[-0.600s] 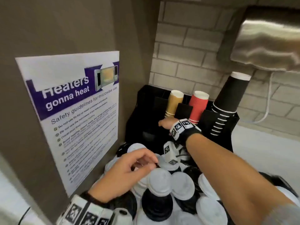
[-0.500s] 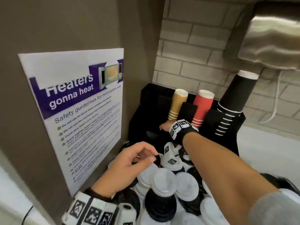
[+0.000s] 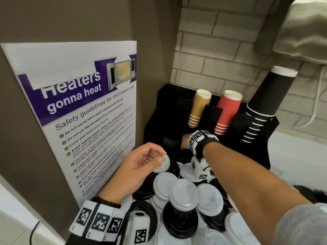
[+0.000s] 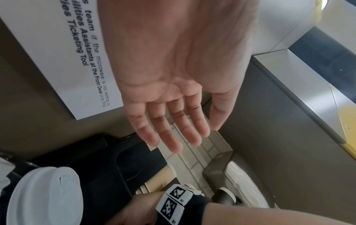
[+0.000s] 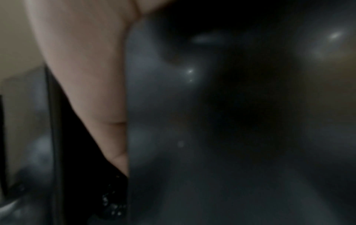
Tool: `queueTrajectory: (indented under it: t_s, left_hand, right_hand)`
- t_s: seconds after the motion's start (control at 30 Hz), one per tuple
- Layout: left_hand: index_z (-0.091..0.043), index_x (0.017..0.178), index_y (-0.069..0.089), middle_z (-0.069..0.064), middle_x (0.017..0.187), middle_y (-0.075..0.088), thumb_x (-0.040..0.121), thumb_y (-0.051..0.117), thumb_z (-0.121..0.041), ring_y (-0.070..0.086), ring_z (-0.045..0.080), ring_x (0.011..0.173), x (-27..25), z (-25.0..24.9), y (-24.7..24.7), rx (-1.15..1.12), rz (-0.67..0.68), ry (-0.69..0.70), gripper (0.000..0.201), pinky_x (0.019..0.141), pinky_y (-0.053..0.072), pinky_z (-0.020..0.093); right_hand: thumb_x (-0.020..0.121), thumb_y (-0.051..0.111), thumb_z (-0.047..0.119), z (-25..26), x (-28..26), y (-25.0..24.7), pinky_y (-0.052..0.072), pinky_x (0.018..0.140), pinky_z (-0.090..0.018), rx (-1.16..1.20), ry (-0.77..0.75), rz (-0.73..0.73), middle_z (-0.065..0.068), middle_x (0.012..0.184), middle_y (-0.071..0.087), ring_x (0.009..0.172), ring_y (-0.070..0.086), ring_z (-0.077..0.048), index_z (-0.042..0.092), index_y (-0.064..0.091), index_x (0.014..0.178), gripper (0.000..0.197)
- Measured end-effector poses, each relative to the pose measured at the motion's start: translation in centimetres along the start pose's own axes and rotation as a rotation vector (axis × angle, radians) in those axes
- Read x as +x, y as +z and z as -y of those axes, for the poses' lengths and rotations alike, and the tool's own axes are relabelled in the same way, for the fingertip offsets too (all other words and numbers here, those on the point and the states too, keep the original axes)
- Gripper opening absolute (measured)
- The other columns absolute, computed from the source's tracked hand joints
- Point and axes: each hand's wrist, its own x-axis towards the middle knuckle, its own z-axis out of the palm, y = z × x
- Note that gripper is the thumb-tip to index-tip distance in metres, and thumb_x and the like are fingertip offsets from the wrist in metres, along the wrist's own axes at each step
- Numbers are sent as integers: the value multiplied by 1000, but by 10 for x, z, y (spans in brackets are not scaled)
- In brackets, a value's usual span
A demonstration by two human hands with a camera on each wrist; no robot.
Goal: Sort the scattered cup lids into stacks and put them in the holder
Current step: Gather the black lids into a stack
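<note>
Reaching forward to about 12 o'clock in the head view, the right hand (image 3: 185,141) goes into a low front opening of the black plastic cup-and-lid holder (image 3: 164,106). Its fingers are hidden inside the opening. The right wrist view shows only a dark glossy surface (image 5: 212,121) that lies against the side of the hand, maybe a black lid or the holder wall, so I cannot tell if this hand grips something or how far open it is.

The left hand (image 3: 141,165) hovers at 9 o'clock from the lid pile. Its fingers are relaxed, only a little bent, and the left wrist view shows the palm bare, with nothing in it. Its thumb is just beside a small white plastic lid (image 3: 163,164).

The scattered round lids, white ones (image 3: 183,193) and black ones (image 3: 180,221), lie mixed on the counter at 6 o'clock from the holder. Some already sit one on another in short stacks. Most of the sorting seems not yet done.

I judge the step in hand to be the putting of lids into the front opening. To do it well, the right hand should keep the stack level and straight, slide it fully to the back of the compartment, and let go only when it rests flat. The tan paper cups (image 3: 199,108) and red ribbed paper cups (image 3: 228,112) stand at 12 o'clock just above the wrist, so the arm should stay low and not knock them. Meanwhile the left hand can take lids of one colour and size only.
</note>
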Motion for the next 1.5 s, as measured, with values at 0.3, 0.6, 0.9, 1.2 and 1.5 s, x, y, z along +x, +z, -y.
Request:
queueTrajectory:
  t_s: [0.3,0.6,0.9,1.2,1.5]
  left_hand:
    - [-34,90,69,1,93,68,73,63,-47,65,20,86,-4,3,1,-10,-77,-17,22,85,51,31]
    - [-47,108,57,-16,110,63,72,70,-38,61,7,104,-1,7,9,57,-262,-50,40,85,48,23]
    - [-23,147,28,-14,129,60,63,82,-23,56,4,121,-2,-3,29,-64,-74,157,100,95,44,15]
    - [-25,138,40,-11,130,52,58,84,-37,56,8,119,-12,-8,50,-15,-194,163,93,94,46,19]
    - [-33,133,42,-2,133,52,53,76,-75,56,15,120,-15,-14,50,-53,-175,104,96,96,47,26]
  right_hand:
    - [87,66,21,-2,-7,-10,39,101,-40,84,-30,-132,-18,139,47,127,46,-34,2,45,135,56]
    - [96,52,16,-25,-92,-63,41,81,-26,754,-238,-408,-10,124,54,107,55,-23,16,42,132,37]
    - [91,47,16,5,-178,9,40,87,-51,1608,-659,193,-20,121,53,104,49,-36,11,41,134,45]
    - [73,75,47,12,-193,33,55,79,-30,1448,-628,-167,0,116,61,103,67,-17,39,53,125,57]
    - [71,75,37,6,-201,31,48,99,-47,1345,-701,-273,2,119,65,113,61,-16,38,55,125,57]
